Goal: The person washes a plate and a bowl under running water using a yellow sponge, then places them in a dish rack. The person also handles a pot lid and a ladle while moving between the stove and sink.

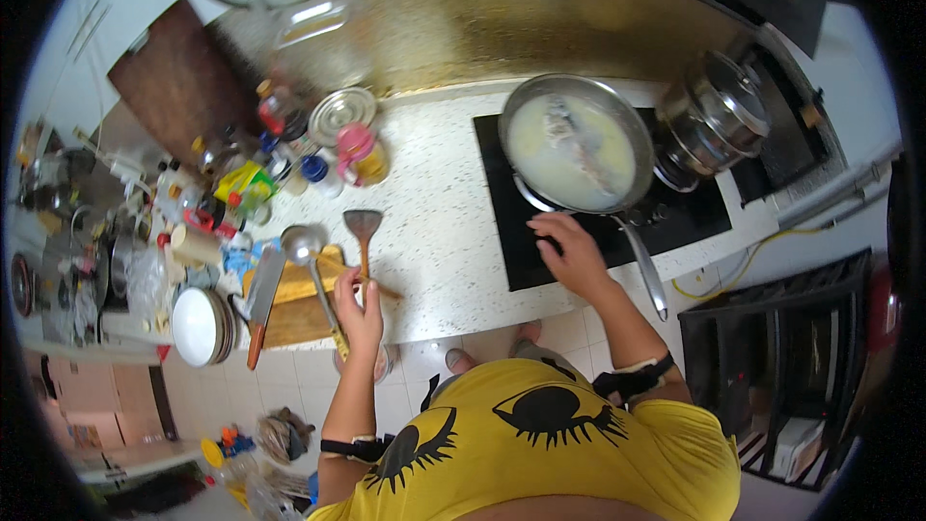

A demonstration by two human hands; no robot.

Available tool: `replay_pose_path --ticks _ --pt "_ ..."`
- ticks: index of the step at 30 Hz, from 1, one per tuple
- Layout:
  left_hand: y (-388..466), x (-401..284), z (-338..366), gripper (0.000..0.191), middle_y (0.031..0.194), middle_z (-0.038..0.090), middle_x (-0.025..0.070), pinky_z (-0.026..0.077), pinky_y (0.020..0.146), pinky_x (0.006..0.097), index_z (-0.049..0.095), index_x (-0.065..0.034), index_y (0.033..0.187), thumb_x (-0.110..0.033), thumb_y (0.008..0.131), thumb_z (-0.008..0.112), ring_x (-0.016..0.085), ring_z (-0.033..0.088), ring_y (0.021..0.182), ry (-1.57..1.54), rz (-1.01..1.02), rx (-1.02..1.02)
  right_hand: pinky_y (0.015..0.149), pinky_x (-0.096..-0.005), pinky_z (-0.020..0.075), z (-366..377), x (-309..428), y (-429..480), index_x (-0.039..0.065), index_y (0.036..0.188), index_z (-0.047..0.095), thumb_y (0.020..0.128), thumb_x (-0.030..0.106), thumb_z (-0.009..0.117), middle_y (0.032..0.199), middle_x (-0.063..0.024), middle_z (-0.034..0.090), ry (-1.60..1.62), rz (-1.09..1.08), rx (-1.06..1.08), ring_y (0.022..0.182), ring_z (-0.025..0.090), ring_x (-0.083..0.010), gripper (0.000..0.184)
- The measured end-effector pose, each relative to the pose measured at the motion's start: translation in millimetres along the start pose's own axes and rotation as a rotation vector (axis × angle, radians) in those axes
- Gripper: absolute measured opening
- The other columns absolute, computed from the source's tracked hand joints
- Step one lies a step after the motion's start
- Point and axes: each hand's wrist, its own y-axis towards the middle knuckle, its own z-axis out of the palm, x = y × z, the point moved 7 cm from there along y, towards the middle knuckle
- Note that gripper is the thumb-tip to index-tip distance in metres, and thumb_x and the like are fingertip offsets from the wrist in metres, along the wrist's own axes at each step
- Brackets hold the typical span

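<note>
My left hand (359,312) is at the front of the counter, fingers curled at the wooden handle of a spatula (363,223). Whether it grips the handle or only hovers over it is unclear. Just left of it, a metal ladle (302,242) lies across a wooden cutting board (296,317). My right hand (573,255) holds nothing, thumb and fingers apart, over the front of the black cooktop (524,260). Beyond it sits a frying pan (510,152) containing whitish liquid and what looks like a fish (571,137). The pan's handle (644,268) points toward me, right of that hand.
A cleaver (266,293) lies left of the ladle, its handle past the counter edge. Stacked bowls (195,325) stand farther left. Bottles and a pink-lidded jar (362,155) line the back left. A steel pot (712,123) stands right of the pan.
</note>
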Motion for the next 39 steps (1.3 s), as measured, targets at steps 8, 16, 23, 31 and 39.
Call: replay_pose_path --ticks 8,16,23,31,39 --pt "73.8 -75.3 134.1 0.028 0.102 0.057 0.005 0.043 0.077 0.0248 0.051 -0.0011 0.113 -0.016 0.089 0.052 0.013 0.055 0.088 -0.601 -0.153 0.113 0.078 -0.0332 0.0468 -119.4 -98.5 -97.2 0.002 0.112 0.054 0.073 0.01 0.067 0.107 -0.0146 0.055 -0.05 0.404 -0.173 0.09 0.057 -0.0267 0.042" --pt "205.8 -146.0 108.1 0.03 0.099 0.06 0.0072 0.045 0.074 0.0276 0.053 -0.0036 0.104 -0.03 0.091 0.047 0.018 0.058 0.088 -1.062 -0.233 -0.05 0.069 -0.0296 0.0473 -92.4 -157.1 -94.7 0.001 0.103 0.051 0.071 0.009 0.07 0.085 -0.0076 0.06 0.39 0.464 0.075 0.076 0.057 -0.0141 0.038" --pt "366.7 -214.8 37.9 0.051 0.082 0.06 0.0161 0.05 0.075 0.0369 0.053 0.0024 0.091 -0.047 0.09 0.041 0.028 0.06 0.079 -1.196 -0.252 -0.05 0.07 -0.0295 0.0474 -92.4 -169.3 -96.7 0.001 0.109 0.051 0.071 0.009 0.069 0.088 -0.0092 0.06 0.349 0.55 0.122 0.077 0.058 -0.0156 0.043" --pt "522.0 -260.1 -0.7 0.06 0.099 0.052 0.0253 0.05 0.078 0.0466 0.043 0.006 0.107 -0.05 0.087 0.04 0.037 0.055 0.083 -1.249 -0.278 -0.022 0.085 -0.0408 0.0438 -121.8 -133.1 -94.7 0.008 0.127 0.043 0.079 0.014 0.055 0.11 -0.0191 0.055 -0.293 0.53 0.035 0.1 0.053 -0.0338 0.05" --pt "528.8 -269.3 -22.2 0.009 0.062 0.037 0.0052 0.039 0.048 0.0276 0.036 -0.005 0.073 -0.012 0.077 0.041 0.018 0.04 0.054 -1.567 -0.381 -0.073 0.077 -0.0403 0.0474 -125.6 -122.3 -104.9 0.006 0.122 0.046 0.078 0.014 0.057 0.099 -0.0189 0.058 -0.286 0.661 -0.069 0.09 0.057 -0.0334 0.047"
